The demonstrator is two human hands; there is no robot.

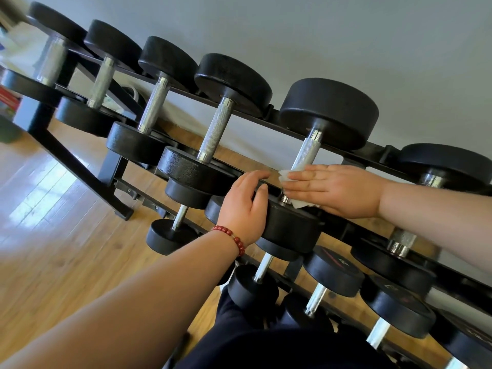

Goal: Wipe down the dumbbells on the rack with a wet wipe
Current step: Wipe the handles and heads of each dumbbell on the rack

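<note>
A black dumbbell (330,113) with a knurled steel handle lies on the top tier of the black rack (372,153), near the middle of the head view. My right hand (335,190) lies flat with straight fingers, pressing a white wet wipe (290,177) against the lower end of that handle and the near head (290,227). My left hand (245,206), a red bead bracelet on its wrist, curls over the left edge of the same near head. Several more black dumbbells (231,78) line the top tier to the left.
Smaller dumbbells (332,270) fill the lower tiers below my hands. The rack stands against a grey wall (346,35) on a wooden floor (53,209). My dark trousers (266,342) are at the bottom. Blurred clutter sits at the far left.
</note>
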